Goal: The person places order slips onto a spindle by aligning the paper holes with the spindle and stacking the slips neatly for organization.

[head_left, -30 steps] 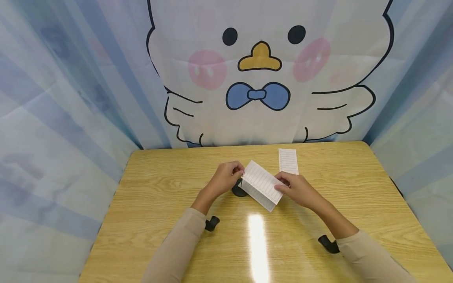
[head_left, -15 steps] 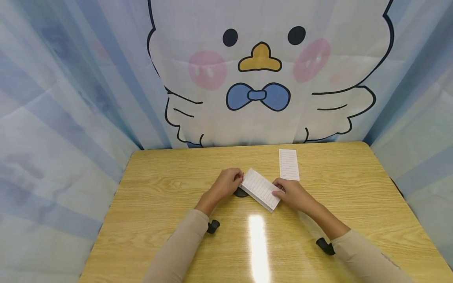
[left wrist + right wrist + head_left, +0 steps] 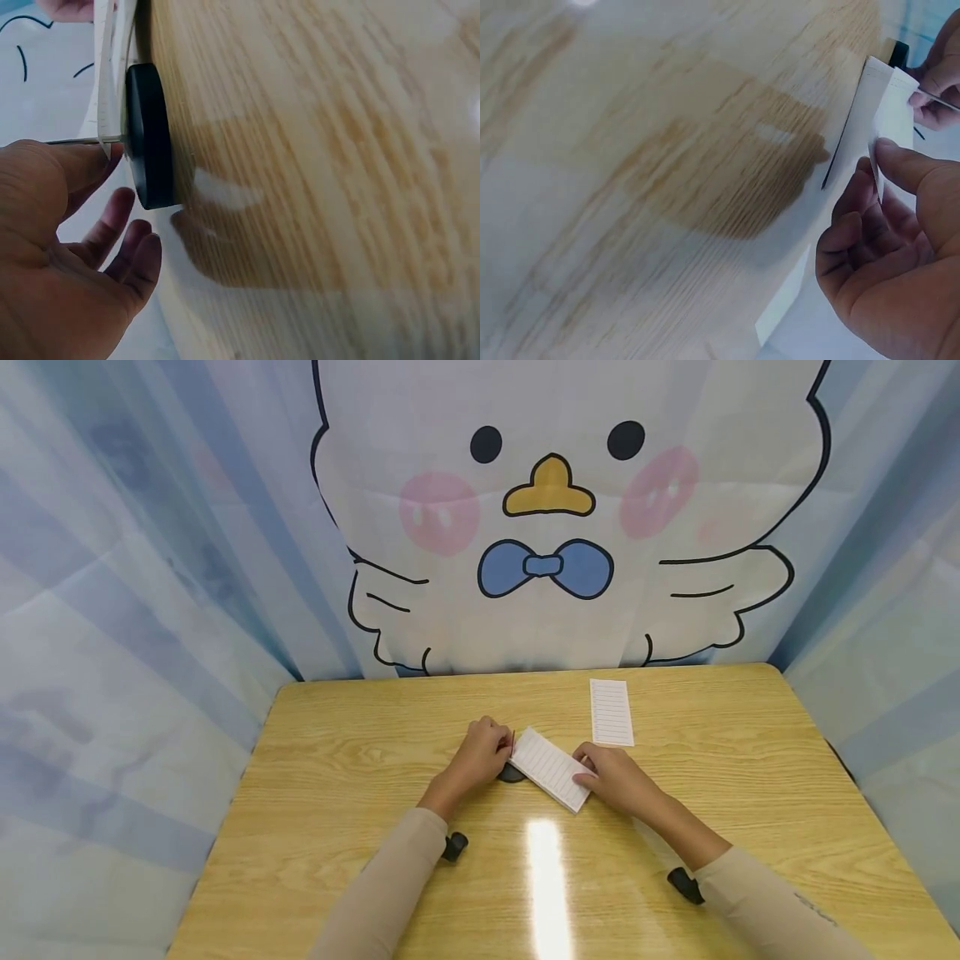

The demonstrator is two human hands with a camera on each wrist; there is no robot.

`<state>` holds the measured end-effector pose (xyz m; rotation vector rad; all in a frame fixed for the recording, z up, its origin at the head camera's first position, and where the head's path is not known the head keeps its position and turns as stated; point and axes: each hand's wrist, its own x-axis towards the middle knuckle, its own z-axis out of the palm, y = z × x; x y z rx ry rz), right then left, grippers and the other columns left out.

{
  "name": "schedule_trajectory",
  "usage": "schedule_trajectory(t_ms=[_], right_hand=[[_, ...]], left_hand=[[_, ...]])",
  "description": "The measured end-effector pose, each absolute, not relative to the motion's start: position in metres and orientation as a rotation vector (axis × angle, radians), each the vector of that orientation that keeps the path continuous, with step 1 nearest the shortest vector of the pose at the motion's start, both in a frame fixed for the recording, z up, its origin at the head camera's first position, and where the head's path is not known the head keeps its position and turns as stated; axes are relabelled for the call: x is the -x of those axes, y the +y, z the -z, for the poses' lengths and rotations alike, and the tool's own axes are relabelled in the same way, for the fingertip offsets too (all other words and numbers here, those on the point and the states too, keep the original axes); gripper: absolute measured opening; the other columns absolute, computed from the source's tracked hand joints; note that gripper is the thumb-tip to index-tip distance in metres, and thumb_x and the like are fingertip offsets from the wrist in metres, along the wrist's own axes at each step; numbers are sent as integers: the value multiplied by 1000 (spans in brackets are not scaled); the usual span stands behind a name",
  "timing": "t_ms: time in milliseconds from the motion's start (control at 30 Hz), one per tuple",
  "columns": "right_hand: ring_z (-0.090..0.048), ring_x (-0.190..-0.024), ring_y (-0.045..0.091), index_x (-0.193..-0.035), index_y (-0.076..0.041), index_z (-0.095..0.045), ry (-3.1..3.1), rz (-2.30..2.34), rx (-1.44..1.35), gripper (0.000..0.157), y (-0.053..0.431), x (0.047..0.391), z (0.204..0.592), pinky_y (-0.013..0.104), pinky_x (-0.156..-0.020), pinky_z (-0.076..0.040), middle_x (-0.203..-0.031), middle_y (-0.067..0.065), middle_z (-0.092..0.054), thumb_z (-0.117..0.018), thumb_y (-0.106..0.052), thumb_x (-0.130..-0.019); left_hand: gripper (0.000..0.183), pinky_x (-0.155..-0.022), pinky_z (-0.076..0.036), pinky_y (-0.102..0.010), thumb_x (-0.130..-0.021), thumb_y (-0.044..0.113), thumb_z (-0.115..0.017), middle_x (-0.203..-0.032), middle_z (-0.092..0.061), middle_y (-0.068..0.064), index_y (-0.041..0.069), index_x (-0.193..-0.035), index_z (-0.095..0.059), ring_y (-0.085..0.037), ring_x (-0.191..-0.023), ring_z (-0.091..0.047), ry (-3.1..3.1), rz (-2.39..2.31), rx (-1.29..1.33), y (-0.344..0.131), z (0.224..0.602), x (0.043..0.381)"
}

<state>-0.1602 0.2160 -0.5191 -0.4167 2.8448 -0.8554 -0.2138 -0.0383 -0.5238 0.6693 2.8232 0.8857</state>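
Note:
A bill spike with a round black base and a thin metal rod stands on the table. White lined paper slips lie in a layer with one corner at the rod, slanting toward the right. My left hand pinches the top slip's corner beside the rod, its other fingers loosely bent near the base. At the opposite end, my right hand pinches that slip between thumb and fingers. The right wrist view shows the top slip slightly apart from the paper under it.
Another lined slip lies flat behind my right hand, near the back edge of the wooden table. A curtain with a cartoon bird hangs behind it. Black wrist mounts show below the sleeves.
Both hands have lowered the top slip along the rod; it now lies close over the slips below, where a wide gap showed before. The far slip has come fully into view.

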Motion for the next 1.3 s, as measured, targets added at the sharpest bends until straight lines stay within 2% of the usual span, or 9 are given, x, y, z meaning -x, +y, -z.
schedule_trajectory(t_ms=[133, 367, 567, 733, 833, 933, 1133, 1300], right_hand=[[-59, -76, 12, -114, -3, -67, 2853, 816, 412, 25, 215, 160, 520, 32, -69, -51, -89, 3, -68, -76, -14, -94], [-53, -73, 13, -113, -4, -67, 2888, 747, 414, 25, 214, 159, 522, 32, -67, -47, -84, 0, -61, -78, -17, -93], [-52, -75, 15, -111, -5, -67, 2907, 738, 418, 25, 214, 158, 524, 32, -68, -47, -86, 1, -60, -79, -18, -93], [-58, -84, 15, -108, -7, -67, 2921, 774, 412, 23, 219, 157, 526, 35, -74, -51, -95, 3, -62, -79, -20, -93], [-57, -85, 16, -108, -6, -68, 2907, 849, 403, 22, 227, 158, 527, 35, -76, -50, -97, 5, -61, -78, -19, -93], [-56, -86, 17, -110, -3, -68, 2893, 910, 385, 23, 238, 160, 526, 37, -78, -50, -98, 7, -62, -77, -17, -94], [-66, -94, 28, -121, 4, -66, 2930, 969, 271, 36, 257, 166, 519, 46, -82, -56, -110, 19, -66, -74, -20, -97], [-60, -108, 41, -137, 11, -55, 2962, 965, 116, 56, 269, 176, 517, 56, -91, -51, -132, 32, -55, -70, -28, -99]], left_hand=[[2, -88, -41, -39, -101, 14, -68, -114, -56, -10, 14, -99, -67, -27, -106, -45, 2817, -877, -613, -39, 527, 212], [22, -90, -43, -40, -101, 17, -68, -123, -56, -11, 14, -122, -65, -29, -112, -45, 2830, -855, -591, -38, 531, 212], [23, -91, -43, -40, -102, 18, -66, -125, -57, -12, 14, -125, -66, -28, -112, -45, 2831, -837, -589, -39, 531, 213], [24, -93, -46, -41, -107, 14, -57, -124, -60, -13, 10, -128, -67, -29, -112, -49, 2789, -903, -615, -41, 530, 213], [28, -97, -48, -43, -108, 10, -50, -125, -61, -14, 8, -131, -66, -31, -116, -53, 2755, -957, -638, -43, 527, 213], [32, -103, -49, -44, -107, 8, -50, -129, -63, -14, 6, -136, -63, -31, -122, -55, 2737, -984, -670, -47, 526, 213], [36, -108, -48, -44, -106, 7, -52, -136, -63, -15, 4, -141, -60, -31, -129, -56, 2719, -1025, -695, -53, 525, 209], [39, -110, -46, -46, -104, 10, -59, -140, -62, -15, 4, -142, -59, -31, -133, -55, 2718, -1020, -690, -57, 527, 205]])
